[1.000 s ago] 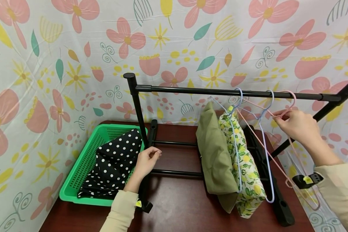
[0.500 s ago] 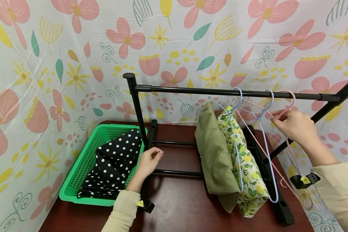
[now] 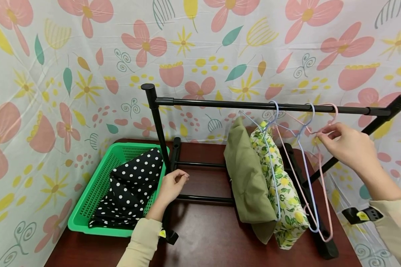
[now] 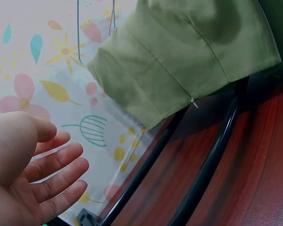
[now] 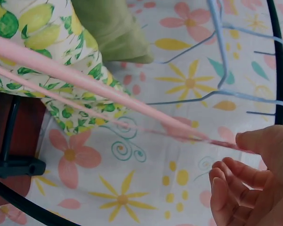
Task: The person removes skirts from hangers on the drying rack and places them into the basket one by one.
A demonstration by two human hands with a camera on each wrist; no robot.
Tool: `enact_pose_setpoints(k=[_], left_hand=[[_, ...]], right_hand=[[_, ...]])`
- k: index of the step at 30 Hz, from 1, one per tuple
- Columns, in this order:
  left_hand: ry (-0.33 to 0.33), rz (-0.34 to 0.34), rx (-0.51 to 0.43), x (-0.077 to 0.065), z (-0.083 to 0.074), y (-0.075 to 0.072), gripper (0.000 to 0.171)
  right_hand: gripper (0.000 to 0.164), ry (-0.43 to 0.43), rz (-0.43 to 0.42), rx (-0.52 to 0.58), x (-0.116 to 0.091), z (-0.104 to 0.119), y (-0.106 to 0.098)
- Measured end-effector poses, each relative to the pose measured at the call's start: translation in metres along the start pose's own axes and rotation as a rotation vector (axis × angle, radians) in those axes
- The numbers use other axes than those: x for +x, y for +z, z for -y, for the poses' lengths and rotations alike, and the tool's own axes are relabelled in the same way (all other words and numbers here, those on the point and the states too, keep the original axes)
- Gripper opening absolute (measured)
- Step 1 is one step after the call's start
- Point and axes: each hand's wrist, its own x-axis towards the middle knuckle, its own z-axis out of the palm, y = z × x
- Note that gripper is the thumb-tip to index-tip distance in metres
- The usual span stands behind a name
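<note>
My right hand is at the right end of the rail, its thumb and finger pinching a pink clothes hanger just below its hook. The hook hangs over the black rail. In the right wrist view the pink arm of that hanger runs to the thumb. Left of it hang two blue hangers, along with an olive cloth piece with a zip pull and a white lemon-print cloth. My left hand holds nothing; its fingers are relaxed beside the rack's left post.
A green basket at the left holds a black polka-dot cloth. The black rack's left post and lower bars stand on the dark red table. A floral curtain hangs behind.
The pink hanger has turned on the rail, its lower end swinging left toward the blue hangers. My right hand has shifted slightly right. The left hand has barely moved.
</note>
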Motion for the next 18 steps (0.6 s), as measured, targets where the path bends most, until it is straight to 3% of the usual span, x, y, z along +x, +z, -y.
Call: enact_pose_setpoints(k=[6,18], left_hand=[[0.010,0.000,-0.007,0.001,-0.002,-0.001,0.012],[0.025,0.016,0.033,0.009,-0.006,0.002,0.011]], right_hand=[[0.031,0.019,-0.062,-0.009,-0.007,0.009,-0.007],[0.028,-0.096,-0.105,0.026,-0.016,0.048,-0.017]])
